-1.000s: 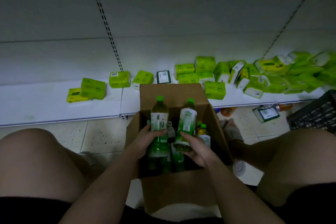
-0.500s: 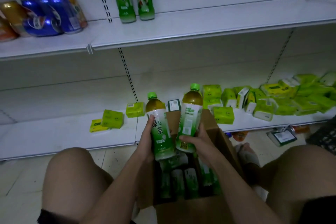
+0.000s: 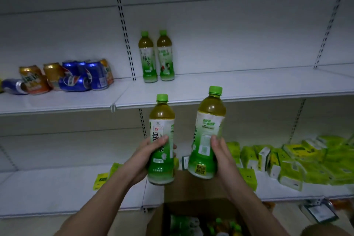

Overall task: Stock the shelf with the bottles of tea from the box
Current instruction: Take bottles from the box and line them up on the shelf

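My left hand (image 3: 145,156) grips a green-capped tea bottle (image 3: 161,126) upright, just below the front edge of the middle shelf (image 3: 239,84). My right hand (image 3: 220,151) holds a second tea bottle (image 3: 208,130), tilted slightly right, its cap level with that shelf edge. Two more tea bottles (image 3: 156,56) stand side by side at the back of the shelf, by the slotted upright. The open cardboard box (image 3: 191,193) sits low in front of me, with several bottle caps showing inside.
Orange and blue drink cans (image 3: 63,76) stand and lie on the left part of the middle shelf. Green tissue packs (image 3: 298,161) crowd the lower shelf at the right. The middle shelf is bare to the right of the two standing bottles.
Both hands have lifted their bottles out of the box, up to the middle shelf's front edge. My view has tilted upward, bringing that shelf and the cans into sight.
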The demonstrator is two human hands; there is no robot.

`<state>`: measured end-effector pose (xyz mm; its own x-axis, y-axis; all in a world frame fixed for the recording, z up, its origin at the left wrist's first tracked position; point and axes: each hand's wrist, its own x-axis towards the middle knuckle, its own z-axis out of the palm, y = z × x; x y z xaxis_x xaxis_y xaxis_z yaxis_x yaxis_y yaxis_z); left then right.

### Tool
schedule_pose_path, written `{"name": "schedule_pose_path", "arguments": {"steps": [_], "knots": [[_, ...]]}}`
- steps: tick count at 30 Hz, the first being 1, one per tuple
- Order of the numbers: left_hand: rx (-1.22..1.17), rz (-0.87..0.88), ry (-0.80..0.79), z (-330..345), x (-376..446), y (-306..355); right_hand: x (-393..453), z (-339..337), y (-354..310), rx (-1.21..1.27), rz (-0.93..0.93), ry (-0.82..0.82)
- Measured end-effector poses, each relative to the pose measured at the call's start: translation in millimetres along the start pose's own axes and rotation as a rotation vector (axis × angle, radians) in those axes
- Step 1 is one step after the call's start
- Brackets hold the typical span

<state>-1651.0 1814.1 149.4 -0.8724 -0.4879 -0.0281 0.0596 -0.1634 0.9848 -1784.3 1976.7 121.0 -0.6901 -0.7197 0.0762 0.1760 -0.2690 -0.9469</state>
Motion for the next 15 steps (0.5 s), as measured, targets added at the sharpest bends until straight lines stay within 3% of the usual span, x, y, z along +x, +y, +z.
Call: {"name": "schedule_pose_path", "arguments": {"steps": [8,15], "knots": [[0.05,0.222,0.071,12.6,25.5,100.3,49.4,25.6,-82.3,-0.208,-0.234,-0.039],[0.158,0.3,0.225,11.7,73.7,154.5,95.8,47.3,-125.5,-0.268,-0.293,-0.034]]}}
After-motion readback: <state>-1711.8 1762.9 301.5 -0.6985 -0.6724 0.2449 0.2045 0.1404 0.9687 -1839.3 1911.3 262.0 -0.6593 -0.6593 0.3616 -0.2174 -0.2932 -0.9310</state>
